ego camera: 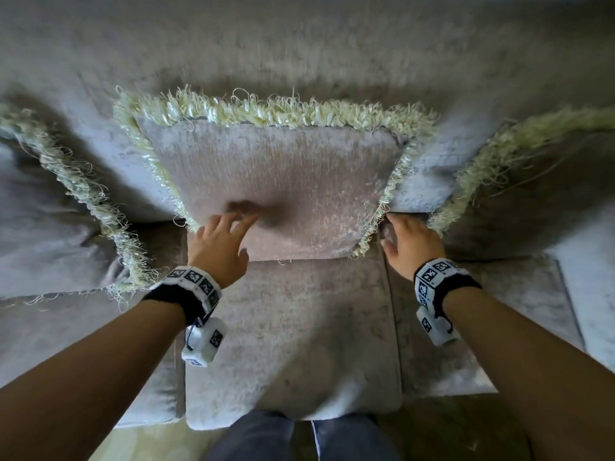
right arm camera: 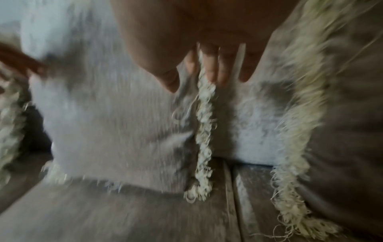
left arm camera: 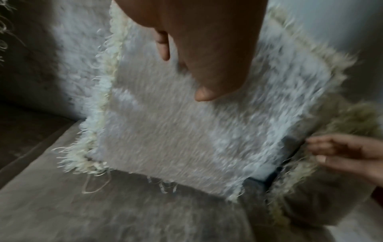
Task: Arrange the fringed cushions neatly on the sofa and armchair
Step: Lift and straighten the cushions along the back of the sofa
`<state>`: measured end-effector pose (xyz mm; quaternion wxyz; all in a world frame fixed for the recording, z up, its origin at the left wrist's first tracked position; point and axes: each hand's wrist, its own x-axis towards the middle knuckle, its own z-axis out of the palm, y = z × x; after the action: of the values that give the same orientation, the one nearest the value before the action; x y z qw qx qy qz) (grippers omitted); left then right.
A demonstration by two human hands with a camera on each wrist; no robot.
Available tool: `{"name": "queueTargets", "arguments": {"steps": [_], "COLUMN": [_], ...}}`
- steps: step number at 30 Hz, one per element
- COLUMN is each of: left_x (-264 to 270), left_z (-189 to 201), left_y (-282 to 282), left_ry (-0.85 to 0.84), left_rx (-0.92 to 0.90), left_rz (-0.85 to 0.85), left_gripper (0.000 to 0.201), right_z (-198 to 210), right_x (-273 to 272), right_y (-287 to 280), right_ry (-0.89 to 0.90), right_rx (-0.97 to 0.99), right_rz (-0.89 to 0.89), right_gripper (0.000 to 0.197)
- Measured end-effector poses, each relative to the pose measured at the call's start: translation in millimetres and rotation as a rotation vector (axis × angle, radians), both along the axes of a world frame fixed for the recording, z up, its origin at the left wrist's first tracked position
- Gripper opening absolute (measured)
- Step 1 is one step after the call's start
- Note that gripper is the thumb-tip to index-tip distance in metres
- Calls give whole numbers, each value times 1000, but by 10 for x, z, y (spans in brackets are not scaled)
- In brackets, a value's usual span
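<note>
Three grey cushions with cream fringe lean against the sofa back. The middle cushion (ego camera: 276, 181) (left arm camera: 176, 131) (right arm camera: 114, 122) stands on the centre seat. My left hand (ego camera: 223, 241) (left arm camera: 186, 73) presses its lower left face with straight fingers, denting the fabric. My right hand (ego camera: 406, 241) (right arm camera: 207, 65) (left arm camera: 342, 152) lies against its lower right edge, fingers straight along the side fringe (right arm camera: 204, 131), with strands running between two of them. The left cushion (ego camera: 50, 211) slumps sideways; the right cushion (ego camera: 532, 194) (right arm camera: 342, 114) leans close beside my right hand.
The sofa backrest (ego camera: 299, 44) rises behind the cushions. The grey seat pad (ego camera: 299, 327) spreads in front of the middle cushion, with a seam to another pad on the right. My legs in dark trousers (ego camera: 266, 437) stand at the seat's front edge, on a pale floor (ego camera: 149, 440).
</note>
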<state>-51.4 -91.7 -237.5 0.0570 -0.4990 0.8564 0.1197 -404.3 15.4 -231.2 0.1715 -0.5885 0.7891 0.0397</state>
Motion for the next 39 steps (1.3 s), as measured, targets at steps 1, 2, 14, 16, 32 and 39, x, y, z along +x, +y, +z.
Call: {"name": "queueTargets", "arguments": {"steps": [1, 2, 14, 16, 32, 39], "left_x": [-73, -150, -1364, -1632, -3808, -4107], "left_z": [135, 249, 1199, 1292, 1265, 742], "left_y": [-15, -20, 745, 1033, 2496, 2363], "left_ry": [45, 97, 259, 246, 313, 279], "left_rx": [55, 121, 370, 384, 356, 442], "left_rz": [13, 23, -35, -64, 47, 86], "left_gripper": [58, 48, 41, 43, 67, 74], "right_z": [155, 308, 1549, 1702, 1858, 1480], "right_x": [-37, -75, -819, -1000, -3206, -3723], "right_y": [3, 16, 746, 939, 2240, 2168], "right_ry": [-35, -71, -309, -299, -176, -180], "right_rx": [-7, -9, -123, -110, -86, 9], "right_rz": [-29, -78, -399, -377, -200, -247], "right_gripper": [54, 49, 29, 21, 51, 49]}}
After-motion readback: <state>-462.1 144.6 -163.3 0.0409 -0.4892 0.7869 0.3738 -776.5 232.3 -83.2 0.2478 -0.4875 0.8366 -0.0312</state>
